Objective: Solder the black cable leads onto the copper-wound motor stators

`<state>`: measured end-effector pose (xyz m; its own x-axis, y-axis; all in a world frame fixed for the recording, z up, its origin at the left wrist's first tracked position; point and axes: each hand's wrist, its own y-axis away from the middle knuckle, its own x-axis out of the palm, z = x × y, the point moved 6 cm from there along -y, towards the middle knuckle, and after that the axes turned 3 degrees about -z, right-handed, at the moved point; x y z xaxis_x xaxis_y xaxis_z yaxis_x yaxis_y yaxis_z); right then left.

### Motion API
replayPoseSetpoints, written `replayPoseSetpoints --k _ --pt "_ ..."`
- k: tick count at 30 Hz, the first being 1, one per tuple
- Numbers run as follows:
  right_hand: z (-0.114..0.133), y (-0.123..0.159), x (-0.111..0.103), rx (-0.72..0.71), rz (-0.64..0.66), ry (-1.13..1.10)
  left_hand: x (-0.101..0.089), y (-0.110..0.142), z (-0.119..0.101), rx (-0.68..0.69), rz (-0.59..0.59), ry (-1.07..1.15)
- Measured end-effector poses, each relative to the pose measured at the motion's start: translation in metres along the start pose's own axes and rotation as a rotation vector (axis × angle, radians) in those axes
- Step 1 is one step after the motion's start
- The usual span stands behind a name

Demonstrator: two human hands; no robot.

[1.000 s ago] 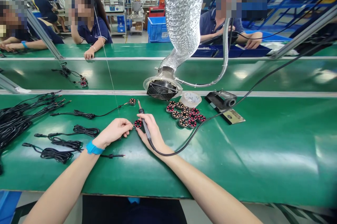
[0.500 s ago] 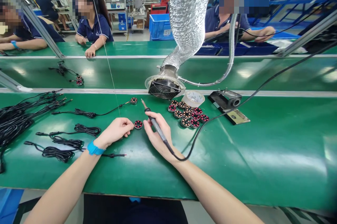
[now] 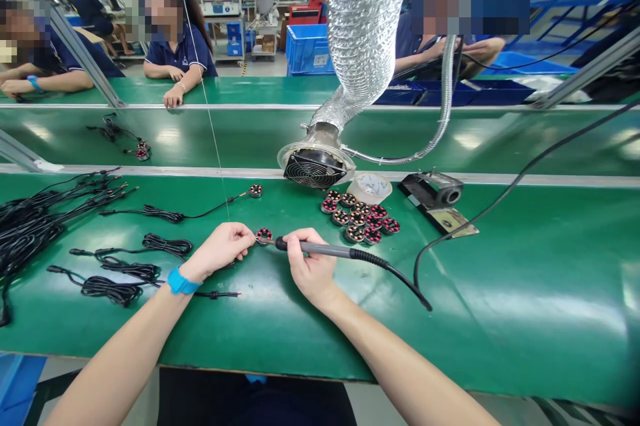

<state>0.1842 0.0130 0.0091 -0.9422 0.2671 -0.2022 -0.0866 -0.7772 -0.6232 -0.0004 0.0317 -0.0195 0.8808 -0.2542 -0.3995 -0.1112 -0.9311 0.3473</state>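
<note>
My right hand (image 3: 314, 267) is wrapped around a soldering iron (image 3: 320, 249) with a grey and black handle. The iron lies nearly level, its tip pointing left at a small stator with red windings (image 3: 264, 235) on the bench. At the stator's left edge, the fingertips of my left hand (image 3: 229, 244) are pinched on a thin wire. A thin strand (image 3: 214, 133) hangs from above and runs down behind that hand; whether it is the same wire is hidden. Above lies a stator with copper windings (image 3: 255, 191), joined to a black cable (image 3: 167, 215).
Coiled black cables (image 3: 113, 289) and a thick cable bundle (image 3: 30, 226) lie left. Several stators (image 3: 357, 214), a tape roll (image 3: 370, 188) and an iron stand (image 3: 440, 203) are at right. A fume duct's fan (image 3: 313, 169) hangs over the bench. Co-workers (image 3: 180, 59) sit opposite.
My right hand has moved away from the stator, and the iron has swung from pointing up to nearly level, tip at the stator. My left hand has stayed in place.
</note>
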Motion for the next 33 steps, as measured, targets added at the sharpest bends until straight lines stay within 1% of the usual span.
replayPoseSetpoints --k 13,17,20,26,30,33 --pt "0.0019 -0.0004 0.0031 -0.023 0.017 -0.031 -0.0003 -0.0004 -0.0001 -0.015 -0.004 -0.002" --pt "0.0039 -0.0020 -0.0008 -0.038 -0.032 -0.026 0.0000 -0.0019 0.0019 -0.009 -0.004 0.010" --pt "0.0033 -0.0038 -0.0032 -0.021 -0.071 -0.012 0.0003 -0.0023 0.0028 -0.015 -0.005 0.015" --pt "0.0004 -0.0050 -0.0037 0.003 -0.106 -0.022 0.0003 -0.0029 0.0044 -0.016 -0.002 0.012" --pt "-0.0030 -0.0046 -0.0018 0.032 -0.090 -0.018 0.0002 -0.0033 0.0049 -0.012 0.003 0.015" --pt "-0.0040 -0.0055 0.0011 0.054 -0.048 0.005 -0.0001 -0.0026 0.0042 -0.015 -0.001 0.016"
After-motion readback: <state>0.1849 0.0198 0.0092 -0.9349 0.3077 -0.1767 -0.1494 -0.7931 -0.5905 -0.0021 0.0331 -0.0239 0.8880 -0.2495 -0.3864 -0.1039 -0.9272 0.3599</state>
